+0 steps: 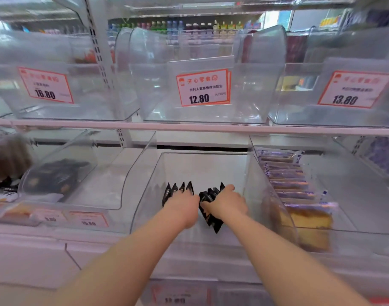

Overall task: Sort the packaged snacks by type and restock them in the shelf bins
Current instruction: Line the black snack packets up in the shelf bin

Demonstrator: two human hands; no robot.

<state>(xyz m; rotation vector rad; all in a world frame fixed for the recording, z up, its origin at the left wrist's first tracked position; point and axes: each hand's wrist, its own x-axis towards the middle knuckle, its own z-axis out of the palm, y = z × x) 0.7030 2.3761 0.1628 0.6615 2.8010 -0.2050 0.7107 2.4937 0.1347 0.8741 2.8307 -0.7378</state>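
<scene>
Both my hands reach into the clear plastic bin [253,173] at the middle of the lower shelf. My left hand [183,203] grips a bunch of several black snack packets [178,188], whose jagged top edges stick up past the fingers. My right hand [227,203] grips a second bunch of black packets [211,214]; their lower ends hang below the hand. Both bunches are inside the bin, close together. The bin's floor behind them is bare and white.
To the right, a bin holds a row of cake slices in blue wrappers [288,180]. A bin on the left holds dark packages [54,177]. Clear bins on the upper shelf carry price tags 16.80 [45,85], 12.80 [203,87] and 13.80 [352,89].
</scene>
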